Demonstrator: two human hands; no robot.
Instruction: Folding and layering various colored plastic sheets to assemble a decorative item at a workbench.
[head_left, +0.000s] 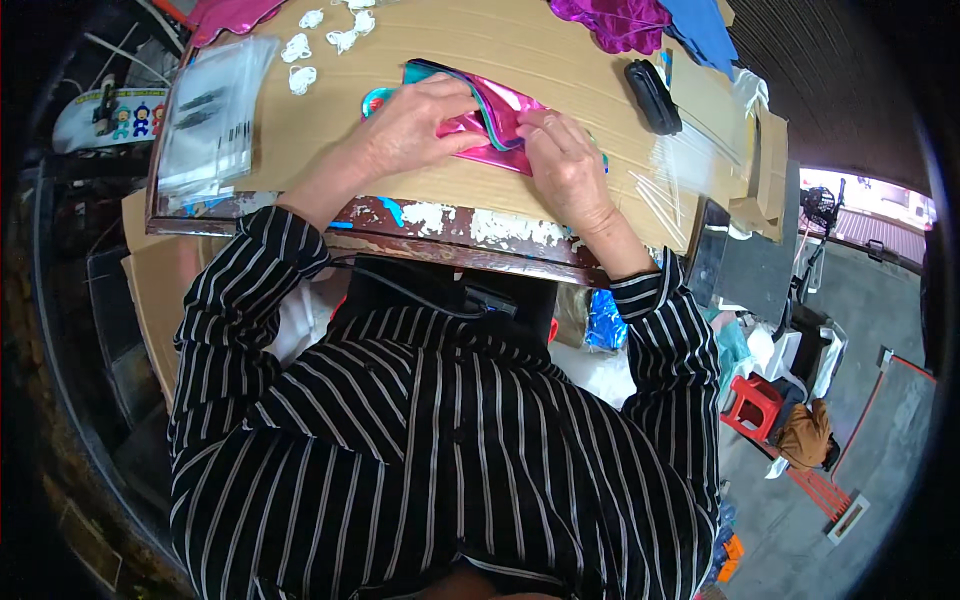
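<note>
1 shiny pink foil pc (512,97) (teal-edged, curled) pinched by L grip (478,122) & R grip (530,126).

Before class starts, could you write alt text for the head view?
A person's left hand and right hand handle shiny pink-and-teal material on a cardboard-covered table. White bundles and clear plastic sleeves lie at left, a black pouch at right.

A small, makeshift workshop for handwork, judging by a worn table (500,232) with peeling paint, topped by a cardboard sheet (330,165) and spread with clear plastic sleeves (215,125), white cord bundles (302,79) and thin white sticks (660,205). Beyond lie a bare grey floor (885,320), a black fan (820,206) and a red plastic stool (752,405).
</note>
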